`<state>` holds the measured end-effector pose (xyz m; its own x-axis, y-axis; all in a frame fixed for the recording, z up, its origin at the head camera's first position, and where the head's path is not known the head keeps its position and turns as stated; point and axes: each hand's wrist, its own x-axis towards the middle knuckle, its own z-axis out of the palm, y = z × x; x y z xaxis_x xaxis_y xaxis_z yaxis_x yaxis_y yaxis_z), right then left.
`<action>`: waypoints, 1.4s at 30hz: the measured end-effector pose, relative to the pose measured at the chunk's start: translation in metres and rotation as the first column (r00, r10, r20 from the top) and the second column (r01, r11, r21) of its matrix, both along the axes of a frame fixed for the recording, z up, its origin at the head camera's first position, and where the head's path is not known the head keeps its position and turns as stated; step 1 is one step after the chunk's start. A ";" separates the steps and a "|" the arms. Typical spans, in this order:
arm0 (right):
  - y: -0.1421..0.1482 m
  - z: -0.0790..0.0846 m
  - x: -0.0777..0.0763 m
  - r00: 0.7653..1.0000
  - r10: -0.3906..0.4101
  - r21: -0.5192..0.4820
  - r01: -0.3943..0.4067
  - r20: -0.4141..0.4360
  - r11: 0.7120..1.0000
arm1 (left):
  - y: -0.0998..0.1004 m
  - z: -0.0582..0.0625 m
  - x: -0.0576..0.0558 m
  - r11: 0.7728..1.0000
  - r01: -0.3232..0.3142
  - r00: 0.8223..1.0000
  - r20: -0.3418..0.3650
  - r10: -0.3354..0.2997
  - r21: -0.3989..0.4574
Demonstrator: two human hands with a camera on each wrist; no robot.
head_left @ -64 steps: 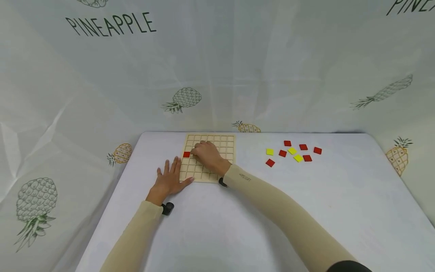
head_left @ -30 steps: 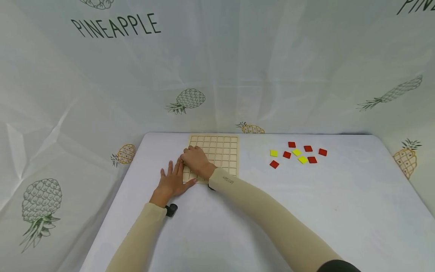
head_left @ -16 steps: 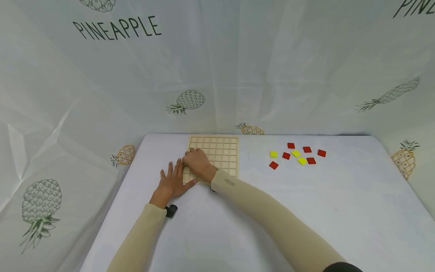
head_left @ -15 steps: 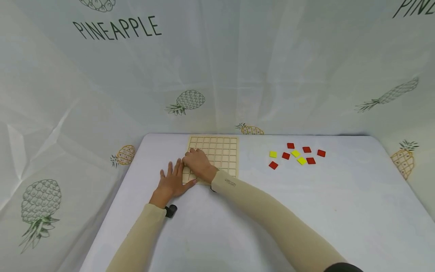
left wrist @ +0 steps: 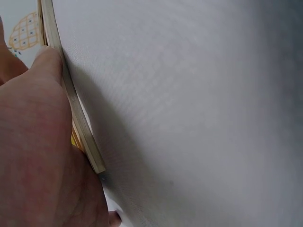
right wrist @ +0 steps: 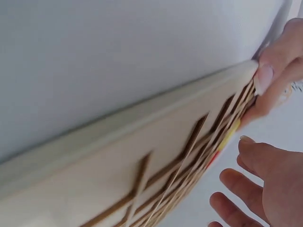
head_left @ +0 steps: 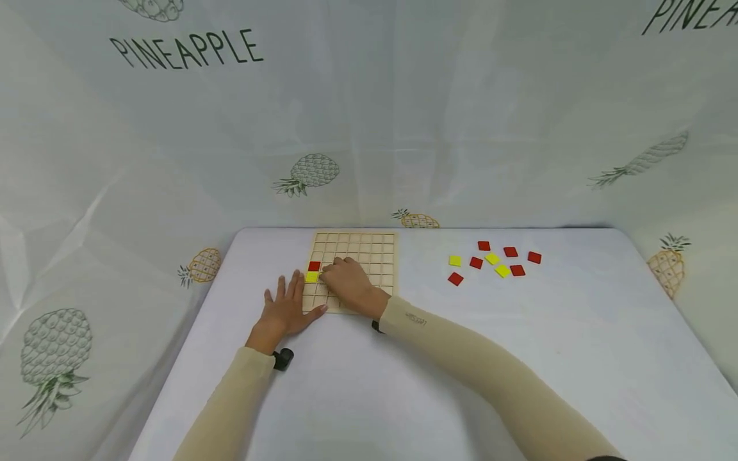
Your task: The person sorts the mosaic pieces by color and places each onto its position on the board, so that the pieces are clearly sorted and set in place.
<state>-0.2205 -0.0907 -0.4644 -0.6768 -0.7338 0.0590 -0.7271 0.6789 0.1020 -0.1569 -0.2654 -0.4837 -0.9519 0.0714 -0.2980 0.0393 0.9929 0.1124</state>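
Note:
A wooden grid board [head_left: 382,269] lies flat at the back left of the table. In its left column a red square tile [head_left: 314,266] sits directly behind a yellow square tile [head_left: 312,277]. My left hand [head_left: 282,314] rests with spread fingers at the board's front left corner; in the left wrist view the thumb touches the board's edge [left wrist: 78,113]. My right hand [head_left: 350,282] hovers over the board, just right of the two tiles. Its fingers, loosely bent in the right wrist view, hold nothing visible and stand apart from the yellow tile [right wrist: 229,135].
Right of the board, loose tiles lie scattered: several red ones, such as a red tile [head_left: 455,279], and three yellow ones, among them a yellow tile [head_left: 455,260]. The white table [head_left: 375,384] ends at a pineapple-print curtain [head_left: 369,128] behind and at both sides.
My right hand has drawn back rightward from the board's left column, uncovering the red tile and a yellow tile now in front of it. My left hand stays at the board's corner.

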 end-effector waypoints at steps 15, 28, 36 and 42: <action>0.111 0.008 0.000 0.995 -0.091 -0.211 0.082 -0.034 0.974 | 0.003 0.006 0.003 0.998 -0.024 1.000 0.006 0.024 0.059; 0.206 0.001 -0.012 0.970 -0.242 -0.227 0.243 0.035 0.943 | 0.002 0.003 0.002 0.997 -0.031 0.999 0.013 0.030 0.065; 0.247 -0.003 -0.019 0.947 -0.305 -0.212 0.320 0.102 0.923 | 0.001 0.000 0.001 0.998 -0.029 1.000 0.007 0.029 0.063; 0.260 -0.008 -0.023 0.946 -0.306 -0.233 0.324 0.111 0.917 | 0.001 0.000 0.002 0.998 -0.025 1.000 0.006 0.025 0.064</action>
<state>-0.2432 0.1697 -0.4724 -0.8795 -0.4506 0.1530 -0.4707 0.8711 -0.1398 -0.1550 -0.2641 -0.4833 -0.9521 0.0664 -0.2985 0.0135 0.9843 0.1759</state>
